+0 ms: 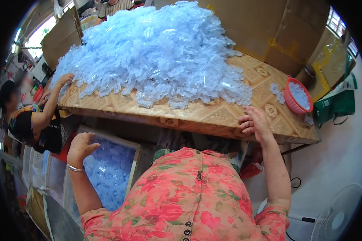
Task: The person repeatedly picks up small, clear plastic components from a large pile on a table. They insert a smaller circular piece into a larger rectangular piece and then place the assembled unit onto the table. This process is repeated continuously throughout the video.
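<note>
The big pile of clear bluish plastic pieces lies on the wood-patterned table, beyond both hands. The right hand is at the table's near edge, fingers loosely spread and bare of any visible piece, its fingertips just short of the pile's near right corner; whether they touch the tabletop is hard to tell. The left hand, thumb parted from half-curled fingers, hangs above the bin of similar pieces, well apart from the pile. Far right stands a red basket.
</note>
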